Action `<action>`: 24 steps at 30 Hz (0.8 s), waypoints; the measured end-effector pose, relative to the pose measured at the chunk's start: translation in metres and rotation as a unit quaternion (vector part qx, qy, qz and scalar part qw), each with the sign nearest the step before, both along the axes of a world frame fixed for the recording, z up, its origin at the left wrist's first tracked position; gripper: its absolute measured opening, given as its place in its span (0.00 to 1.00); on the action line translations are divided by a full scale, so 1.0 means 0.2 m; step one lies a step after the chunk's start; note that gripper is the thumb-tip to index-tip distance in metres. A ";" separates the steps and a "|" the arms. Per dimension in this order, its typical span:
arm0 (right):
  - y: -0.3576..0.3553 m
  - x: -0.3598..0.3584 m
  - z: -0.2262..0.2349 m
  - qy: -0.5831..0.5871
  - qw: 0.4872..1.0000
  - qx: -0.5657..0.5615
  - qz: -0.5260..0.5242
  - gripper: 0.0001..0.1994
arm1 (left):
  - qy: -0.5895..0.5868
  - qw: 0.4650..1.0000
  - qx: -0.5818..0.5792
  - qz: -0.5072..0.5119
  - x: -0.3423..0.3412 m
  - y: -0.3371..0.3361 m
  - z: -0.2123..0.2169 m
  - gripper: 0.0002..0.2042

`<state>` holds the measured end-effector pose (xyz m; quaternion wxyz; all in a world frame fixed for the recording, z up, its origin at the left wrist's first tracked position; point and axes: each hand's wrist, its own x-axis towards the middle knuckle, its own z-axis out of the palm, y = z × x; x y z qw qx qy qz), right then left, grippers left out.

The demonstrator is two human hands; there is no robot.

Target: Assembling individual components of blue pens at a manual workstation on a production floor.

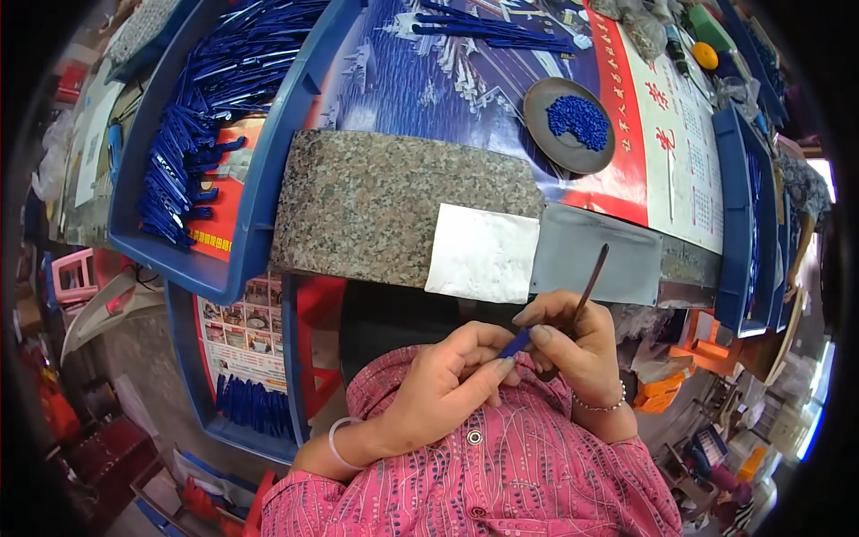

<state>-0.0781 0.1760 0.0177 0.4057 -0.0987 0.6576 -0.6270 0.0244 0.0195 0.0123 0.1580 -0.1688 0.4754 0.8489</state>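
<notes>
In front of my lap, my left hand point(455, 378) pinches a small blue strip-like piece point(514, 345) between thumb and fingers. My right hand point(577, 347) meets it at the other end, its thumb and fingertips against the piece. A slim dark stick point(594, 282) with a pointed tip stands up out of my right hand, held among the fingers; its lower end is hidden. Just beyond the hands lie a creased white sheet point(483, 255) and a grey flat plate point(595, 255) at the bench edge. Farther off, a round dish point(539, 97) holds many tiny blue beads.
A speckled stone slab point(367, 201) covers the near bench. To its left, a blue tray point(259, 210) holds piled blue strips; a lower blue tray point(291, 358) has more. Loose blue strips point(492, 34) lie at the back. Another blue bin point(734, 224) stands on the right.
</notes>
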 end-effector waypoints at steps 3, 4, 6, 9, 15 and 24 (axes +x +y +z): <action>-0.01 0.01 -0.01 0.009 1.000 -0.008 -0.025 0.07 | -0.016 1.000 0.017 -0.005 0.00 0.02 0.00 0.11; 0.00 0.01 -0.02 -0.018 0.999 -0.015 -0.030 0.07 | -0.022 0.999 0.028 -0.003 0.01 0.03 0.00 0.11; 0.02 0.02 -0.03 -0.065 0.997 -0.033 -0.037 0.06 | -0.034 0.998 0.041 -0.021 0.00 0.02 0.01 0.11; 0.03 0.02 -0.05 -0.104 0.993 -0.052 -0.037 0.06 | -0.055 0.996 0.059 -0.039 0.00 0.03 0.01 0.10; 0.05 0.02 -0.10 -0.166 0.982 -0.076 -0.039 0.07 | -0.099 0.991 0.089 -0.034 -0.01 0.04 -0.01 0.08; 0.05 0.02 -0.11 -0.164 0.983 -0.080 -0.034 0.07 | -0.106 0.989 0.097 -0.021 -0.02 0.04 -0.01 0.06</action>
